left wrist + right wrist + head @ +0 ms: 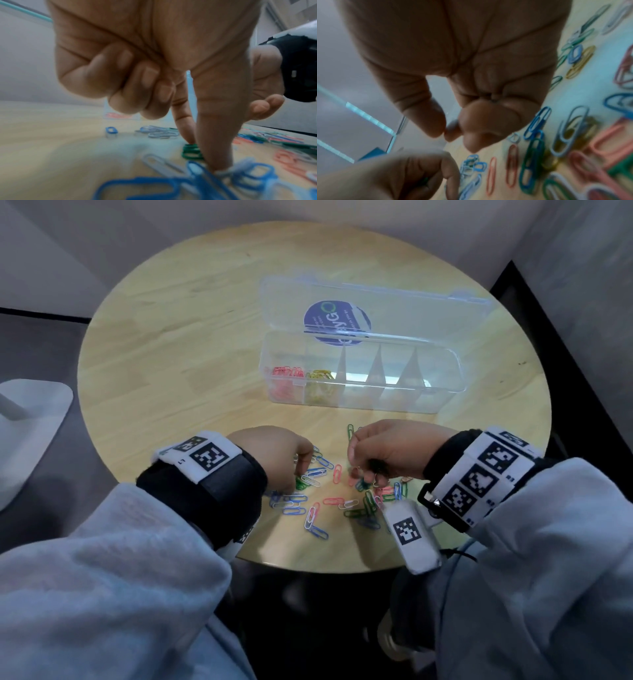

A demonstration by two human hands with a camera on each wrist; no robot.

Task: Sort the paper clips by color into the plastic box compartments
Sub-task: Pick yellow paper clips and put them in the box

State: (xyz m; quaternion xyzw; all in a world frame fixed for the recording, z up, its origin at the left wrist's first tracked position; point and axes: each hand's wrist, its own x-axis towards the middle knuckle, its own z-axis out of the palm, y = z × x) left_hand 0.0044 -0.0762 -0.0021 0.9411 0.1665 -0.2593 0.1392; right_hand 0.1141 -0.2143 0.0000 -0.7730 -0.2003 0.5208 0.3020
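Observation:
A clear plastic box (pixel 442 371) stands open on the round wooden table (pixel 178 347). Red clips (pixel 286 374) lie in its leftmost compartment and yellow clips (pixel 320 376) in the one beside it. Loose paper clips (pixel 342 503) of mixed colours are scattered in front of the box. My left hand (pixel 301 475) pinches a green clip (pixel 191 152) on the table between thumb and forefinger, its other fingers curled. My right hand (pixel 356 469) hovers just above the pile, thumb and forefinger tips (pixel 436 129) together, curled fingers gripping what look like dark green clips (pixel 375 467).
The box's lid (pixel 342 299), with a blue round sticker, lies open behind the compartments. A white base (pixel 30 426) stands on the floor to the left. The table's front edge (pixel 308 568) runs just under my wrists. Walls close in behind and to the right.

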